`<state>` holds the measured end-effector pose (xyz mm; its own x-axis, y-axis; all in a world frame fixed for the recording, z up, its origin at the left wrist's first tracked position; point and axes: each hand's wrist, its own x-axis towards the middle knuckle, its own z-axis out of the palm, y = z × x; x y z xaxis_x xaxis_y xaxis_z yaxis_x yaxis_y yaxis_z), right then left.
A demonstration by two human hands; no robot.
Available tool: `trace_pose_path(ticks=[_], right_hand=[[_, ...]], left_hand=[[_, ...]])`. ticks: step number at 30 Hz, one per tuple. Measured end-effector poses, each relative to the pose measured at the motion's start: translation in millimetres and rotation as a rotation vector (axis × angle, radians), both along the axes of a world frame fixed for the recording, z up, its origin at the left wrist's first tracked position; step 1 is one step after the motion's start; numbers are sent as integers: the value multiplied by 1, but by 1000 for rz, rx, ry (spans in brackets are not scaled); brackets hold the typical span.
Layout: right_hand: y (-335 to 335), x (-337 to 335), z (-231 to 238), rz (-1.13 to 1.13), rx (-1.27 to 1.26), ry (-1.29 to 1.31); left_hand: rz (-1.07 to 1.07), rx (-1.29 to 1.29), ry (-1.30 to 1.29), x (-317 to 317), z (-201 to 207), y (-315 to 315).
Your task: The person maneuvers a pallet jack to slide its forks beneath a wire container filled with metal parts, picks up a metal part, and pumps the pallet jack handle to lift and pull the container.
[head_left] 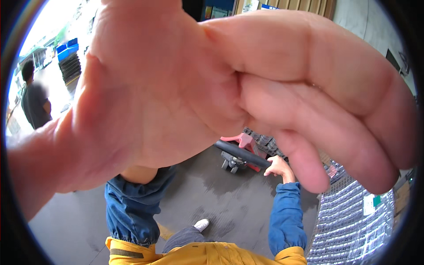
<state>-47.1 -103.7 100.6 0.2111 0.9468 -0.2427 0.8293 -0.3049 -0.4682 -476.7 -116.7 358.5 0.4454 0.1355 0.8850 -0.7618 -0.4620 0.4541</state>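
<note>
My left hand (168,97) is held up very close to the camera and fills much of the head view, palm facing it. Its fingers are spread, three of them stretching right; the thumb and index finger run out of the picture, so their tips are hidden. A blue sleeve (132,212) covers part of that arm. Farther down, my right hand (280,168) is closed around the right end of a black handle bar (243,153). The bar belongs to a red-framed truck (244,139) with small wheels, partly hidden behind my left hand.
Wrapped, silvery stacked goods (353,221) stand close on my right. At the far left is a person (35,99) in dark clothes, near a dark stack topped with blue crates (67,48). Dark patches mark the grey floor (190,194) around my white shoe (202,225).
</note>
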Motion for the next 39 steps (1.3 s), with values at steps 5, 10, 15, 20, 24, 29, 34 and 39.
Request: trace_pose_path(ticks=[5,10,15,20,24,29,34,39], right_hand=[[1,0,-2,14,-20,-19],[1,4,-7,0,-36,-57],[4,11,-19,-35,2,-15],[4,13,-16,41,-2,-51],[2,9,-9,-46,-29,8],[4,6,-9,-38,-59,-22],[3,2,-7,1,67,-7],[-1,-5,6,-41,-87,-75]], left_hand=[[26,22,-10,-4,2,1],[74,53,1,-9,9,2],[99,53,46,-12,14,-1],[6,-51,80,13,5,-6],[-16,-57,95,28,9,-6],[-11,-125,163,48,-5,18],[364,147,530,131,-110,90],[764,589,1244,187,-215,156]])
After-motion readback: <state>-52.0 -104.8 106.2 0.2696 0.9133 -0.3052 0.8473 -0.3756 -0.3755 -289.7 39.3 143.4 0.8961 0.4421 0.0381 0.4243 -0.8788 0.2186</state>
